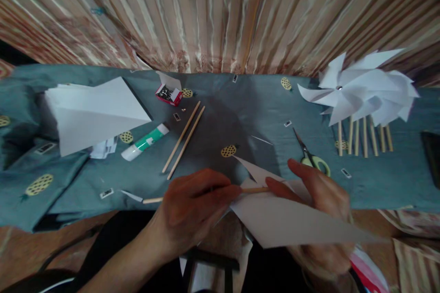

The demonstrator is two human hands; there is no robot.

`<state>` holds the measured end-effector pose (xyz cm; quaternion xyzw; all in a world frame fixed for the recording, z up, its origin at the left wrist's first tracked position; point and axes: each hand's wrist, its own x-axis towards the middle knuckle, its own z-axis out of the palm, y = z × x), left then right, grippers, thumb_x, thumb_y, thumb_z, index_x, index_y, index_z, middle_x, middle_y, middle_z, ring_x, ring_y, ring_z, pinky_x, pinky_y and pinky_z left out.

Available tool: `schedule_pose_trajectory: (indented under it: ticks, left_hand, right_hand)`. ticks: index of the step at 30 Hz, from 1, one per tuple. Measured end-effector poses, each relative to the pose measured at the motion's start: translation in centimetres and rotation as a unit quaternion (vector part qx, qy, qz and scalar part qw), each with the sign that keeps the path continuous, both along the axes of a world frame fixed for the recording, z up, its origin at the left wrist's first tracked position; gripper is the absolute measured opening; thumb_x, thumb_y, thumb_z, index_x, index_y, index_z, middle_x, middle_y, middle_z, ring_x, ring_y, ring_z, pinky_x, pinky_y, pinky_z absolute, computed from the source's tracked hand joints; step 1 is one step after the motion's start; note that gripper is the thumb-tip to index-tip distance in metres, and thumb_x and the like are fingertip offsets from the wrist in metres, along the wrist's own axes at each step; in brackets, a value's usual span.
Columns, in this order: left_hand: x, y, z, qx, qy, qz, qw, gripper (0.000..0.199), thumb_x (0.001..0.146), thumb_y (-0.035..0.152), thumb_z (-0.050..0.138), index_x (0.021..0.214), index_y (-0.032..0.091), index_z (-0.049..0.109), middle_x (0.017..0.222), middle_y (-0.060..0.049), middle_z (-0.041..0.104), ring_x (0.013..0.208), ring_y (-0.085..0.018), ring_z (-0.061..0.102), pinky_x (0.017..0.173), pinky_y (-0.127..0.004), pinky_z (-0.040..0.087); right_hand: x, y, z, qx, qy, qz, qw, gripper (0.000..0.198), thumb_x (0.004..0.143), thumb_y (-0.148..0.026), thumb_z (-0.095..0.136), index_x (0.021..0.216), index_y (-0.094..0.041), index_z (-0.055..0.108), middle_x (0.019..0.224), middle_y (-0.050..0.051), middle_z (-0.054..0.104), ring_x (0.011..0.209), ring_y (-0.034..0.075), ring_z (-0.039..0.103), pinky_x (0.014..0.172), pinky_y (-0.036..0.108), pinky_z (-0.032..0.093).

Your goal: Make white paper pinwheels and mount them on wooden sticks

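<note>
My left hand (199, 197) is closed round a thin wooden stick (254, 190), whose other end (153, 200) sticks out on the left above the table's front edge. The stick's right end reaches the middle of a white paper pinwheel (288, 219). My right hand (319, 197) grips that pinwheel, with its thumb near the stick's end and part of the hand hidden behind the paper. Whether the stick is fastened to the paper cannot be seen. Scissors (311, 155) with green handles lie just beyond my right hand. Two loose wooden sticks (184, 139) lie beyond my left hand.
White paper sheets (96, 110) are stacked at the left, near a glue stick (145, 143). An open red box (169, 94) holds small metal pieces. Several pinwheels on sticks (364, 91) lie at the right. A dark object (431, 153) sits at the right edge. A striped curtain (220, 18) hangs behind.
</note>
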<state>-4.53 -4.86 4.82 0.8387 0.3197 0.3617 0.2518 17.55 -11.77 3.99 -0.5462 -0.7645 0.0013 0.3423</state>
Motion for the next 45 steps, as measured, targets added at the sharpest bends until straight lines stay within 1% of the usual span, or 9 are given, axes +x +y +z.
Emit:
schedule_pose_trajectory:
  ticks: [7, 14, 20, 23, 25, 28, 31, 38, 45]
  left_hand:
    - [-0.2, -0.4, 0.4, 0.018, 0.013, 0.005, 1.000, 0.012, 0.094, 0.018, 0.057, 0.094, 0.017, 0.069, 0.081, -0.003, 0.070, 0.065, -0.009, 0.064, 0.055, -0.018, 0.049]
    - [0.0, -0.1, -0.2, -0.002, 0.002, 0.003, 1.000, 0.015, 0.094, 0.019, 0.056, 0.094, 0.017, 0.071, 0.082, -0.004, 0.071, 0.067, -0.009, 0.066, 0.059, -0.017, 0.051]
    - [0.4, 0.9, -1.6, -0.155, -0.090, 0.017, 0.984, 0.014, 0.083, 0.011, 0.066, 0.089, 0.017, 0.077, 0.081, -0.005, 0.072, 0.069, -0.011, 0.068, 0.060, -0.016, 0.052]
    - [0.6, 1.4, -2.4, -0.301, -0.178, 0.064, 0.935, 0.009, 0.078, 0.017, 0.072, 0.083, 0.018, 0.079, 0.079, -0.005, 0.072, 0.071, -0.014, 0.068, 0.062, -0.018, 0.053]
    - [0.9, 1.7, -2.9, -0.407, -0.268, 0.080, 0.870, 0.013, 0.071, 0.024, 0.078, 0.082, 0.017, 0.079, 0.082, -0.007, 0.074, 0.074, -0.017, 0.069, 0.066, -0.022, 0.054]
    - [1.6, 2.2, -3.5, -0.509, -0.381, 0.092, 0.767, 0.028, 0.059, 0.030, 0.086, 0.081, 0.015, 0.079, 0.079, -0.007, 0.076, 0.071, -0.020, 0.070, 0.064, -0.025, 0.054]
    - [2.4, 2.7, -3.7, -0.566, -0.441, 0.108, 0.688, 0.034, 0.052, 0.031, 0.089, 0.079, 0.014, 0.078, 0.075, -0.007, 0.076, 0.067, -0.020, 0.070, 0.064, -0.027, 0.055]
    - [3.7, 3.1, -3.4, -0.563, -0.498, 0.085, 0.654, 0.033, 0.052, 0.030, 0.089, 0.079, 0.016, 0.076, 0.077, -0.006, 0.076, 0.076, -0.020, 0.071, 0.075, -0.027, 0.055]
    - [4.0, 2.8, -3.9, -0.567, -0.504, 0.083, 0.646, 0.031, 0.054, 0.033, 0.085, 0.077, 0.016, 0.074, 0.069, -0.004, 0.073, 0.063, -0.016, 0.065, 0.063, -0.026, 0.051]
  right_hand:
    - [2.3, -0.2, -0.6, 0.021, -0.134, 0.031, 0.990, 0.045, 0.097, -0.028, 0.045, 0.142, -0.029, 0.051, 0.141, 0.005, 0.055, 0.114, 0.027, 0.060, 0.086, 0.038, 0.053]
    - [0.4, 0.2, -0.4, 0.001, -0.041, 0.009, 0.999, 0.043, 0.100, -0.030, 0.033, 0.137, -0.025, 0.056, 0.145, 0.008, 0.051, 0.125, 0.031, 0.053, 0.094, 0.046, 0.052]
    - [-0.7, 1.4, -0.4, 0.022, -0.027, -0.043, 0.998, 0.064, 0.083, -0.018, 0.070, 0.143, -0.021, 0.046, 0.144, 0.013, 0.051, 0.130, 0.033, 0.051, 0.107, 0.050, 0.042]
    - [-0.4, 2.1, -0.3, 0.038, -0.017, -0.103, 0.994, 0.079, 0.080, -0.032, 0.076, 0.148, -0.021, 0.038, 0.148, 0.016, 0.046, 0.136, 0.035, 0.043, 0.110, 0.055, 0.037]
    - [0.0, 2.5, -0.4, 0.048, 0.013, -0.139, 0.989, 0.083, 0.081, -0.036, 0.075, 0.151, -0.022, 0.033, 0.152, 0.017, 0.040, 0.141, 0.036, 0.037, 0.112, 0.057, 0.033]
    - [0.4, 2.9, -0.9, 0.024, 0.091, -0.181, 0.979, 0.068, 0.087, -0.033, 0.066, 0.148, -0.023, 0.037, 0.154, 0.016, 0.038, 0.143, 0.034, 0.035, 0.113, 0.058, 0.032]
    - [0.2, 3.1, -2.0, -0.054, 0.230, -0.202, 0.950, 0.042, 0.090, -0.036, 0.060, 0.131, -0.025, 0.058, 0.140, 0.013, 0.056, 0.129, 0.032, 0.053, 0.104, 0.054, 0.044]
    - [-3.9, 3.2, -4.9, -0.321, 0.446, -0.073, 0.833, 0.036, 0.081, -0.053, 0.063, 0.092, -0.022, 0.075, 0.090, 0.008, 0.077, 0.081, 0.024, 0.070, 0.077, 0.039, 0.056]
    - [-7.5, 3.8, -5.2, -0.334, 0.519, -0.014, 0.787, 0.025, 0.075, -0.043, 0.073, 0.086, -0.022, 0.074, 0.081, 0.005, 0.075, 0.075, 0.020, 0.069, 0.072, 0.031, 0.055]
